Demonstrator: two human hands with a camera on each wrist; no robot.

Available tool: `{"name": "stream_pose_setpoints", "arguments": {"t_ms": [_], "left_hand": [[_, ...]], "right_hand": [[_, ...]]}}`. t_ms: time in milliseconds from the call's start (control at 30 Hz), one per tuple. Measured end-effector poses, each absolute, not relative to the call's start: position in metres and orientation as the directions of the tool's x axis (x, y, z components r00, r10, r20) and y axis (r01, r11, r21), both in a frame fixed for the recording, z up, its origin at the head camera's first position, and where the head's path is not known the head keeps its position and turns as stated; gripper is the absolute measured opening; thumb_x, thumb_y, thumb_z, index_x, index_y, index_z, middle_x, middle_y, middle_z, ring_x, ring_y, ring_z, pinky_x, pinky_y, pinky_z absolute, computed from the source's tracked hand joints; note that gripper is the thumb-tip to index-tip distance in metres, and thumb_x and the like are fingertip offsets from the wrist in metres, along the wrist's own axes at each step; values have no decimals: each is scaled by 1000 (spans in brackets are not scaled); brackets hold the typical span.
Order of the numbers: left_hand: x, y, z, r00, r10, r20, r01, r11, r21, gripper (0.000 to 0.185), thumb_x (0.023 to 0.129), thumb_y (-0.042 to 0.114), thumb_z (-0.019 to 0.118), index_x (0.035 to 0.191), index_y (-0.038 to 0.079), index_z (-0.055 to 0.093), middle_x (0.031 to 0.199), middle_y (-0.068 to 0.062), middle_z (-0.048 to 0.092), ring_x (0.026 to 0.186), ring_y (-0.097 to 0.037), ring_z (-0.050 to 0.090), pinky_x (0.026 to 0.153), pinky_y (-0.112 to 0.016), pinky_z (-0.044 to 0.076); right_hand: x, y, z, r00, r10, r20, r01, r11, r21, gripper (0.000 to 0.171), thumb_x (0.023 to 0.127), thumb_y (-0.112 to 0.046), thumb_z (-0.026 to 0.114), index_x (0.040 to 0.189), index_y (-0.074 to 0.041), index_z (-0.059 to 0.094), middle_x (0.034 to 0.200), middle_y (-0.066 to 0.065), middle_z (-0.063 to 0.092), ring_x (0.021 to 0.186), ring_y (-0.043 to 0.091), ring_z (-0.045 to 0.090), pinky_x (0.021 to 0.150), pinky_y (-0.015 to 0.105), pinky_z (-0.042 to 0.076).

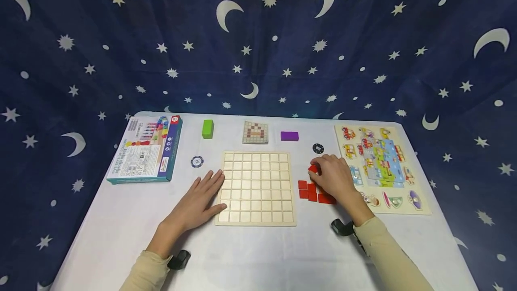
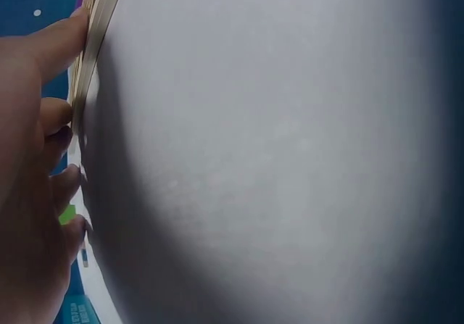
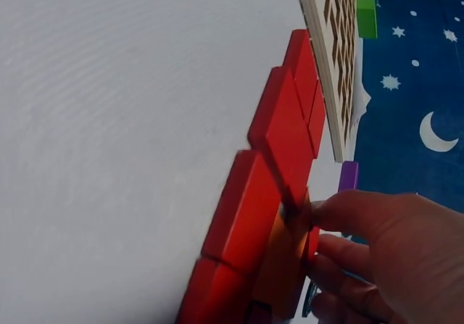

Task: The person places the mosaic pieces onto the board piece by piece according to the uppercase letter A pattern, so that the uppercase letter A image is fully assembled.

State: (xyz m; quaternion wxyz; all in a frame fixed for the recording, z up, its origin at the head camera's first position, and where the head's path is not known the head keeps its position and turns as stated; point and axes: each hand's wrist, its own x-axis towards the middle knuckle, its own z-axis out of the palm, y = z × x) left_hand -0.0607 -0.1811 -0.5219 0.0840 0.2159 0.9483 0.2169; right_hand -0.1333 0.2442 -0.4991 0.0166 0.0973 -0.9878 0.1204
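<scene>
A pale wooden board (image 1: pixel 258 188) with square recesses lies in the middle of the white table in the head view. My left hand (image 1: pixel 195 205) rests with spread, straight fingers at the board's left edge; the left wrist view has the thumb (image 2: pixel 61 45) touching its side. To the right of the board, my right hand (image 1: pixel 337 178) pinches a small red tile (image 1: pixel 313 168) between thumb and fingers. Several flat red tiles (image 1: pixel 303 194) lie just below that hand, partly covered by it. Close up, the right wrist view has these red tiles (image 3: pixel 286 132) side by side near the fingertips.
At the left lies a teal toy box (image 1: pixel 139 152); a picture puzzle board (image 1: pixel 416 178) is at the right. Behind the board are a green block (image 1: pixel 208 129), a pixel-pattern card (image 1: pixel 255 132) and a purple block (image 1: pixel 289 136). Poker chips, white-blue (image 1: pixel 197 161) and black (image 1: pixel 318 148), lie either side.
</scene>
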Motion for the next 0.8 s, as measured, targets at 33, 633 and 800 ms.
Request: {"name": "stream_pose_setpoints", "arguments": {"t_ms": [33, 633, 800], "left_hand": [[-61, -181, -522, -891, 449, -62, 377, 810, 449, 88, 101, 51, 67, 170, 12, 28, 179, -6, 25, 167, -36, 21, 135, -61, 19], [-62, -182, -523, -888, 451, -86, 360, 800, 480, 93, 99, 54, 69, 170, 12, 26, 179, -7, 24, 167, -38, 19, 134, -65, 17], [-62, -181, -524, -891, 446, -90, 353, 802, 481, 95, 98, 54, 70, 171, 13, 26, 179, -7, 24, 168, -38, 18, 134, -64, 17]], "right_hand": [[-134, 243, -499, -980, -188, 64, -198, 951, -238, 32, 90, -28, 82, 116, -9, 80, 109, 14, 78, 99, 32, 67, 84, 45, 48], [-178, 148, -498, -925, -372, 78, -370, 837, -404, 32, 95, -29, 76, 124, -15, 79, 118, 7, 76, 115, 29, 67, 99, 48, 50], [-186, 123, -503, -902, -426, 71, -413, 804, -428, 29, 98, -29, 74, 124, -18, 78, 119, 5, 74, 111, 26, 66, 94, 44, 50]]}}
